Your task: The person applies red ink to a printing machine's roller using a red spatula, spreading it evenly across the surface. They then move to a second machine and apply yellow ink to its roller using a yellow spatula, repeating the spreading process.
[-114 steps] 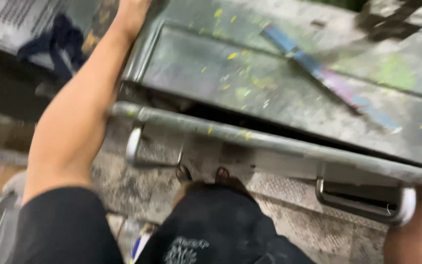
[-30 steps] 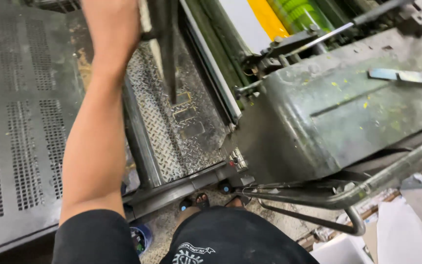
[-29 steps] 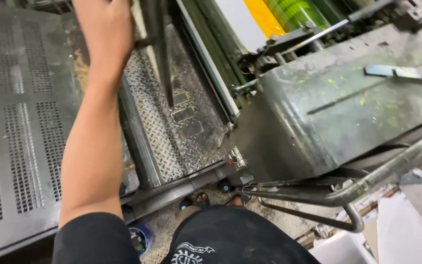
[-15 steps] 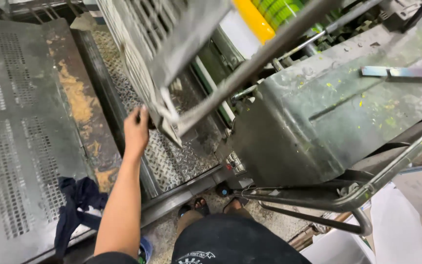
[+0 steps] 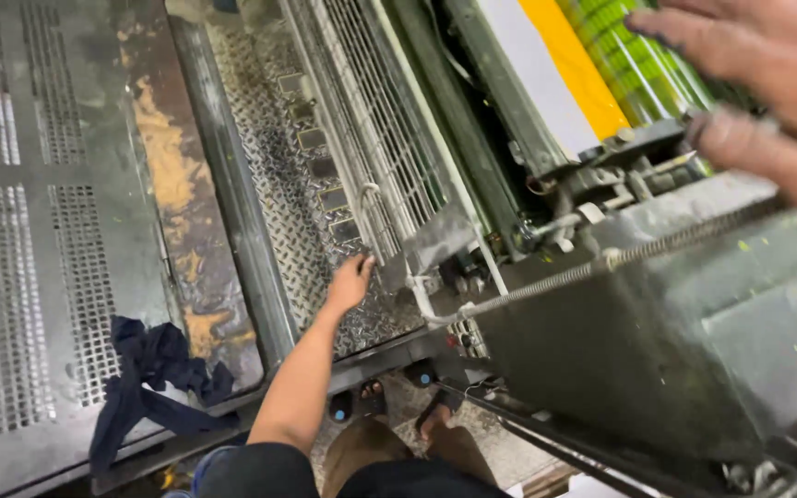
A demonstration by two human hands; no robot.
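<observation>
Steel mesh guard (image 5: 375, 157) lowered over the machine, its bottom edge met by the left hand (image 5: 350, 281), fingers curled loosely at the corner by a small wire handle (image 5: 366, 198); grip itself too small to tell. Right hand (image 5: 754, 83) close to the camera, upper right, blurred, fingers spread and holding nothing, hovering above green rollers (image 5: 643, 65) and a dark metal tray (image 5: 694, 341). Blue rag (image 5: 154, 373) lying on the perforated platform (image 5: 39, 231) at left. Sandalled feet (image 5: 389, 406) below, on the floor.
</observation>
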